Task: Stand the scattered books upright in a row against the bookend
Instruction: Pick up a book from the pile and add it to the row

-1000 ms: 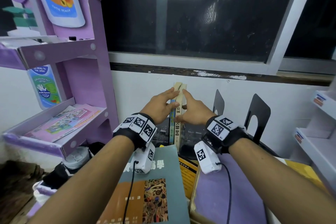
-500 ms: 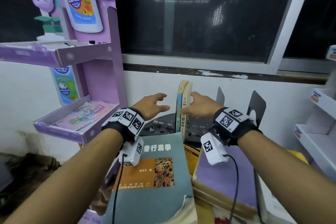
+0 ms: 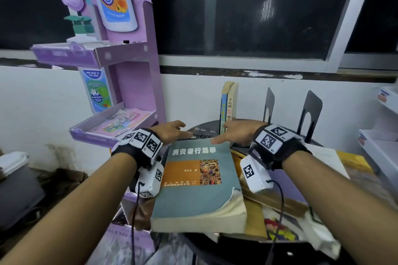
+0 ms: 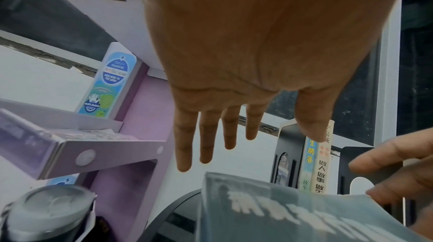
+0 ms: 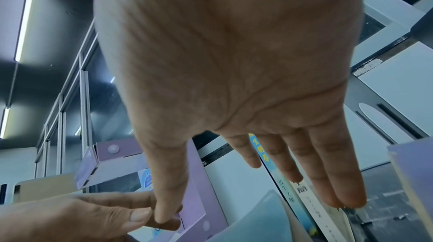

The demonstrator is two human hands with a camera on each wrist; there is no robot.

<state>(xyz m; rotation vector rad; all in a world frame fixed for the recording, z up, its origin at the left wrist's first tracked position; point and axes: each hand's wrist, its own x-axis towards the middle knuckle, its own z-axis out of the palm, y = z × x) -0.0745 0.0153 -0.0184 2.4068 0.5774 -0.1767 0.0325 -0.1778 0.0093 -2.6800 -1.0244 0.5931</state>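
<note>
Two thin books (image 3: 229, 103), one with a blue spine and one cream, stand upright on their own by the wall, with a black bookend (image 4: 286, 153) at their left side. Nearer me, a thick teal book (image 3: 198, 180) lies flat on a stack. My left hand (image 3: 172, 132) hovers with straight fingers (image 4: 206, 144) over its far left corner. My right hand (image 3: 232, 134) is spread at the far right corner, thumb at the cover's edge, fingers (image 5: 316, 172) reaching toward the upright books (image 5: 302, 199). Neither hand holds anything.
Two more black bookends (image 3: 269, 103) (image 3: 310, 109) stand right of the upright books. A purple cardboard display stand (image 3: 133, 92) rises on the left, a white shelf unit (image 3: 383, 146) on the right. Other flat books (image 3: 280, 198) lie under the teal one. A lidded dark tumbler (image 4: 46, 209) sits low left.
Both hands let go of the two upright books and drew back and down to the far edge of the teal book. The upright books stayed standing.
</note>
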